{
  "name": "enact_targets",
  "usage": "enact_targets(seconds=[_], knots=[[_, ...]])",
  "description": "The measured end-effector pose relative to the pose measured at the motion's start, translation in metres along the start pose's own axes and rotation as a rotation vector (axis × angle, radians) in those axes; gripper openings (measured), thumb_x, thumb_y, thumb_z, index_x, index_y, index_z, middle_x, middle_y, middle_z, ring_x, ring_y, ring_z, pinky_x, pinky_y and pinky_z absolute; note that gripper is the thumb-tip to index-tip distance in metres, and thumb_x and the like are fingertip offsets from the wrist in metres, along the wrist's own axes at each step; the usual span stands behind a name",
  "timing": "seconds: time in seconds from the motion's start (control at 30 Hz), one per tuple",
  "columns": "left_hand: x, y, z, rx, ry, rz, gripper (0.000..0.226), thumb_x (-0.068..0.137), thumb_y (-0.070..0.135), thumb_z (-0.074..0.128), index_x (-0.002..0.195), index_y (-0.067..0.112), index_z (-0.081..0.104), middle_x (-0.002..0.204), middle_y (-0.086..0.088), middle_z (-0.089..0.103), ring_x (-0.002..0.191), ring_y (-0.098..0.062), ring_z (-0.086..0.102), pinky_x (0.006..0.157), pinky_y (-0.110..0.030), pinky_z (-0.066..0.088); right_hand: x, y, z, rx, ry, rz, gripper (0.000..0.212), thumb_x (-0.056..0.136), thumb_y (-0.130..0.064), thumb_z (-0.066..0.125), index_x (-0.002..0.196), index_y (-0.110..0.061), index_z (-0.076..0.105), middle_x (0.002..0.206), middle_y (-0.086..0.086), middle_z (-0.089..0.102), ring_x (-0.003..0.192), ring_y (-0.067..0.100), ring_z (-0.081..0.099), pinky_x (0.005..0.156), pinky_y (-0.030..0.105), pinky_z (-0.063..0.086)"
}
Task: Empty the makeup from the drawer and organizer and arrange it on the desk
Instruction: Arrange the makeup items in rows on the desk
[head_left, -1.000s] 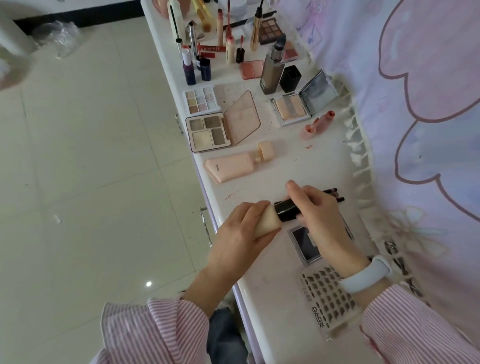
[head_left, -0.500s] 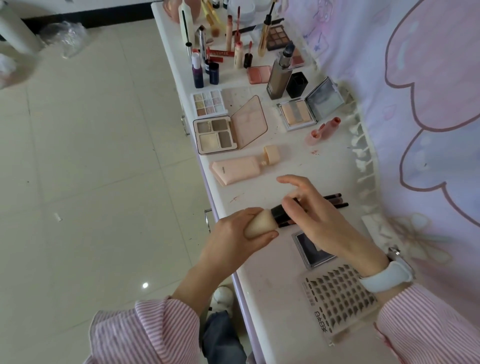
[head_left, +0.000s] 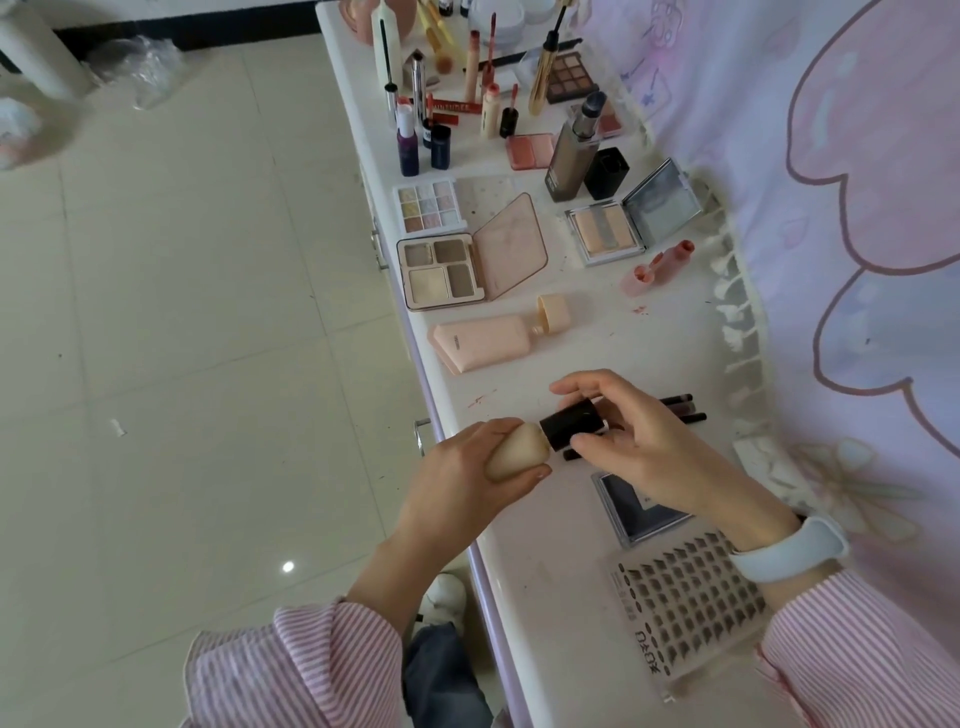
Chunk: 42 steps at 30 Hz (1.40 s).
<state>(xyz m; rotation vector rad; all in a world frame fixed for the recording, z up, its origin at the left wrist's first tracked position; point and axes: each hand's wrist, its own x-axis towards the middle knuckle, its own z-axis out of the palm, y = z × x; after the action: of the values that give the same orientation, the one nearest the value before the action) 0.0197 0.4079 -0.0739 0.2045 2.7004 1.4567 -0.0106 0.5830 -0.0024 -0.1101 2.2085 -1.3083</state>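
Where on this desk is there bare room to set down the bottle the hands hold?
Bare patches on the desk: near its front edge, left of the lash tray; and between the peach tube, the pencils and the fallen pink bottle. The far end around the upright tubes is crowded.

Home bedroom, makeup-strewn vanity desk (head_left: 545, 613), cartoon curtain (head_left: 831, 208)

Four open palettes (head_left: 443, 274), two dark lidded bottles (head_left: 440, 147), one pink tube (head_left: 483, 344), two hands (head_left: 470, 470)
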Motion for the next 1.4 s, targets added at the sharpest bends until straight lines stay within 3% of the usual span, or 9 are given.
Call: enact_targets(seconds=[0.2, 0.33, 0.5, 0.6, 0.73, 0.9, 1.07, 1.23, 1.4], knots=[[0.002, -0.001, -0.002, 0.059, 0.015, 0.043, 0.053, 0.07, 0.059, 0.054, 0.105, 0.02, 0.066, 0.088, 0.008, 0.069, 0.068, -0.01, 0.061, 0.058, -0.023, 0.049, 0.006, -0.002, 0.0, -0.121, 0.099, -0.011, 0.009, 0.091, -0.03, 0.049, 0.09, -0.026, 0.057, 0.069, -0.009, 0.055, 0.055, -0.001, 0.049, 0.058, 0.012, 0.041], [0.006, -0.001, -0.003, 0.033, -0.013, 0.029, 0.056, 0.069, 0.06, 0.054, 0.106, 0.02, 0.065, 0.092, 0.008, 0.069, 0.072, -0.011, 0.062, 0.061, -0.023, 0.049, 0.004, -0.002, -0.003, -0.066, 0.087, -0.036, 0.009, 0.09, -0.017, 0.053, 0.095, -0.023, 0.058, 0.07, -0.008, 0.054, 0.055, 0.0, 0.046, 0.056, 0.013, 0.04], [0.008, -0.007, -0.009, 0.031, 0.018, 0.007, 0.051, 0.067, 0.053, 0.065, 0.105, 0.019, 0.066, 0.092, 0.008, 0.069, 0.072, -0.007, 0.059, 0.061, -0.015, 0.043, 0.005, -0.002, -0.017, 0.01, 0.149, -0.065, 0.012, 0.085, -0.022, 0.056, 0.096, -0.027, 0.059, 0.092, 0.0, 0.062, 0.085, 0.023, 0.058, 0.078, 0.032, 0.049], [0.009, -0.006, -0.01, 0.042, 0.025, 0.033, 0.054, 0.068, 0.058, 0.06, 0.105, 0.02, 0.066, 0.09, 0.009, 0.068, 0.071, -0.006, 0.055, 0.059, -0.016, 0.043, 0.006, -0.002, -0.013, -0.043, 0.102, -0.09, 0.017, 0.089, -0.013, 0.056, 0.096, -0.028, 0.057, 0.089, -0.001, 0.061, 0.076, 0.016, 0.058, 0.07, 0.022, 0.047], [0.013, -0.003, -0.008, 0.058, 0.044, 0.043, 0.049, 0.068, 0.053, 0.065, 0.104, 0.02, 0.066, 0.087, 0.01, 0.067, 0.081, -0.007, 0.052, 0.057, -0.002, 0.033, 0.008, -0.008, -0.009, -0.069, 0.098, -0.143, 0.016, 0.079, -0.026, 0.052, 0.093, -0.031, 0.057, 0.081, -0.007, 0.057, 0.062, 0.006, 0.049, 0.059, 0.013, 0.042], [0.012, -0.01, -0.014, 0.038, 0.077, 0.028, 0.052, 0.069, 0.059, 0.055, 0.104, 0.024, 0.065, 0.086, 0.012, 0.067, 0.073, -0.007, 0.056, 0.058, -0.015, 0.041, 0.003, -0.007, -0.023, 0.023, 0.141, -0.17, 0.024, 0.072, -0.042, 0.05, 0.094, -0.037, 0.059, 0.092, -0.002, 0.06, 0.088, 0.034, 0.056, 0.08, 0.042, 0.048], [0.012, -0.008, -0.016, 0.056, 0.054, 0.081, 0.05, 0.07, 0.058, 0.056, 0.106, 0.024, 0.064, 0.088, 0.011, 0.067, 0.069, -0.008, 0.06, 0.058, -0.025, 0.048, 0.009, -0.008, -0.021, -0.006, 0.138, -0.174, 0.025, 0.07, -0.042, 0.05, 0.093, -0.038, 0.059, 0.089, -0.004, 0.06, 0.085, 0.03, 0.057, 0.077, 0.039, 0.049], [0.013, -0.004, -0.017, 0.116, 0.048, 0.126, 0.045, 0.072, 0.057, 0.055, 0.105, 0.027, 0.062, 0.085, 0.012, 0.065, 0.064, -0.009, 0.058, 0.054, -0.026, 0.047, 0.013, -0.012, -0.014, -0.058, 0.089, -0.174, 0.017, 0.077, -0.022, 0.05, 0.091, -0.029, 0.058, 0.076, -0.011, 0.056, 0.059, 0.004, 0.047, 0.056, 0.011, 0.039], [0.011, -0.008, -0.02, 0.139, 0.084, 0.127, 0.04, 0.073, 0.057, 0.053, 0.105, 0.032, 0.056, 0.082, 0.011, 0.065, 0.062, -0.011, 0.059, 0.051, -0.029, 0.05, 0.011, -0.02, -0.018, -0.049, 0.155, -0.223, 0.02, 0.074, -0.035, 0.05, 0.091, -0.031, 0.059, 0.086, -0.003, 0.057, 0.075, 0.024, 0.052, 0.067, 0.03, 0.044]])
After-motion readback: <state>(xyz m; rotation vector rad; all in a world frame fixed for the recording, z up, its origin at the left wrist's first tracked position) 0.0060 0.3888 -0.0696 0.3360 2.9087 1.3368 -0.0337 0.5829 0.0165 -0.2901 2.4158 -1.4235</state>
